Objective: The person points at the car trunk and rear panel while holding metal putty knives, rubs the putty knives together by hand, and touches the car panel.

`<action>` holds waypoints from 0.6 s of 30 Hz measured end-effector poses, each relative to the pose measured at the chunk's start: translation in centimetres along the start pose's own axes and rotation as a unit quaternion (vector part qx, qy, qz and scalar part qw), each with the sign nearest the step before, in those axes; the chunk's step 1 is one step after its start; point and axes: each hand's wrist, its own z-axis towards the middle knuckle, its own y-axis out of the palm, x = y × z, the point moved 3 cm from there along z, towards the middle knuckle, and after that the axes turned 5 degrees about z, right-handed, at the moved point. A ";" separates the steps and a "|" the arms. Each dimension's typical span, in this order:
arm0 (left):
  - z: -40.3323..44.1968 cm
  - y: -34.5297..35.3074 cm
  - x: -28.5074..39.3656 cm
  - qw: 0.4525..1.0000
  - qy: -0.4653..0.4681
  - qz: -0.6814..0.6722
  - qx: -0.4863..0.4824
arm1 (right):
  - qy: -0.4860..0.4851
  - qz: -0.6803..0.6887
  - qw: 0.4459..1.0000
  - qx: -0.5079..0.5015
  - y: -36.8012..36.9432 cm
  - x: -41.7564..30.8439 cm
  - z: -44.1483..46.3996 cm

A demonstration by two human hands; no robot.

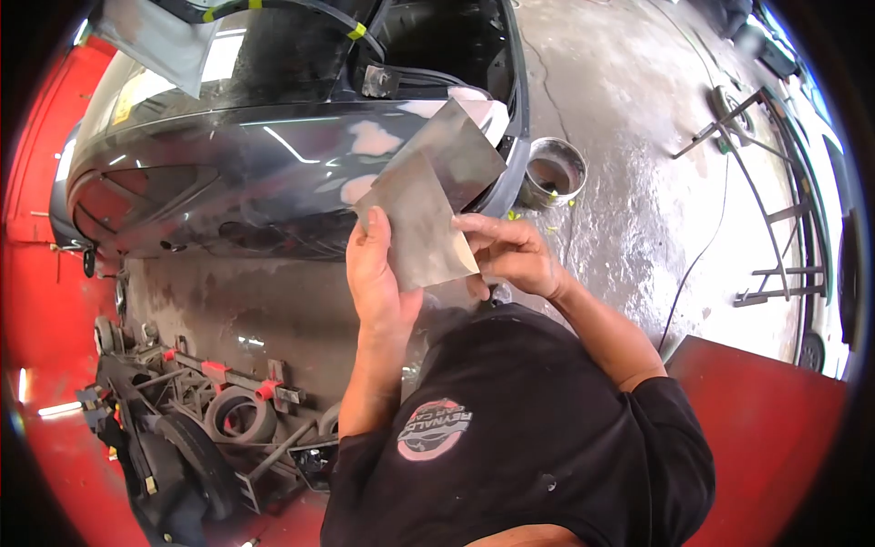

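My left hand (378, 273) grips a worn grey sandpaper sheet (410, 223) along its left side, thumb on top. My right hand (518, 255) is closed at the sheet's right edge, where a corner curls and shows a cream-coloured side. Some of its fingers are hidden behind the paper. Beyond it is a darker grey piece (460, 150); I cannot tell whether it is a second sheet or part of the same one. Both are held in front of a dark car body (292, 137) with pale, sanded-looking patches (375, 139).
A small dusty block (380, 81) rests on the car near its opening. A bucket (553, 173) stands on the wet-looking floor beside the car. Metal stands (775, 201) are at right, a red panel (756, 428) at lower right. Tyres (240, 415) and metal parts lie at lower left.
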 end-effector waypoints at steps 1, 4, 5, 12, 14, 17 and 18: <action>-0.2 0.1 0.0 1.000 0.006 0.005 -0.003 | -0.010 -0.005 1.000 0.012 -0.2 0.0 -0.1; -0.5 0.6 0.0 0.999 0.030 0.019 -0.008 | -0.068 -0.047 0.996 0.032 -1.1 -0.2 -0.2; -0.6 0.9 0.2 0.999 0.040 0.024 -0.008 | -0.092 -0.065 0.993 0.036 -1.2 -0.2 -0.3; -1.5 2.3 1.3 0.990 0.118 0.071 0.004 | -0.106 0.160 0.977 0.095 -2.0 0.5 0.3; -1.5 2.1 1.0 0.992 0.107 0.052 -0.029 | -0.096 0.196 0.973 0.074 -1.9 -0.2 0.5; -1.4 2.2 0.2 0.992 0.113 0.062 -0.011 | -0.087 0.238 0.966 0.054 -1.1 -0.2 1.0; -1.4 2.2 -0.1 0.990 0.119 0.071 0.008 | -0.089 0.236 0.966 0.057 -0.6 -0.1 1.1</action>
